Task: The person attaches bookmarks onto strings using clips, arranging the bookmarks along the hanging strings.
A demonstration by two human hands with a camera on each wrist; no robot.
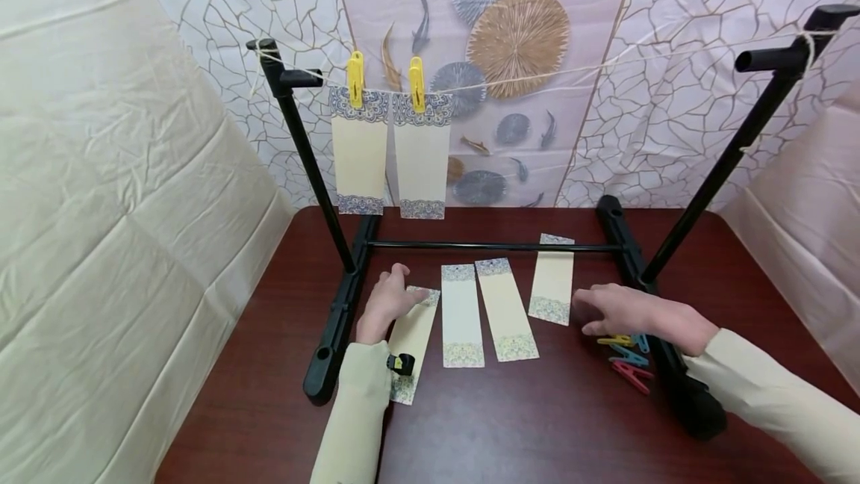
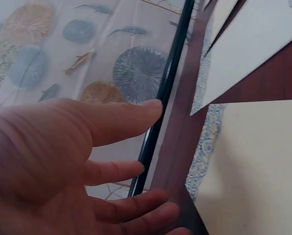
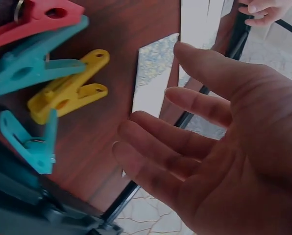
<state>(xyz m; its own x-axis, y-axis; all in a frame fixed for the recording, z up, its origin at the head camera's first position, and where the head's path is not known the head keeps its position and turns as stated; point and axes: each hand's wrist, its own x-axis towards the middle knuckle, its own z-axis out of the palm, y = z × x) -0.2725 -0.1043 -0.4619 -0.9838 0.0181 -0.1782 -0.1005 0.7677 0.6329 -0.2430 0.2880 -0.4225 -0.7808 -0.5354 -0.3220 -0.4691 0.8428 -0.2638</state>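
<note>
My left hand (image 1: 388, 303) hovers over the top of the leftmost paper strip (image 1: 414, 342), a cream one with patterned ends. In the left wrist view its thumb and fingers are spread with nothing between them. My right hand (image 1: 634, 311), fingers loosely extended and holding nothing, is beside the rightmost strip (image 1: 552, 278). Below it lie clothespins: a yellow one (image 3: 70, 85), a red one (image 3: 38, 22) and two blue ones, such as this blue clothespin (image 3: 31, 142). Between the hands rest a white strip (image 1: 462, 316) and a cream strip (image 1: 507, 310).
A black rack (image 1: 490, 246) stands on the dark red table (image 1: 269, 394), with a string (image 1: 537, 79) stretched between its posts. Two strips hang at its left, a cream hanging strip (image 1: 360, 159) and a whiter hanging strip (image 1: 422, 163), each under a yellow clothespin (image 1: 355, 79). Patterned cloth hangs behind.
</note>
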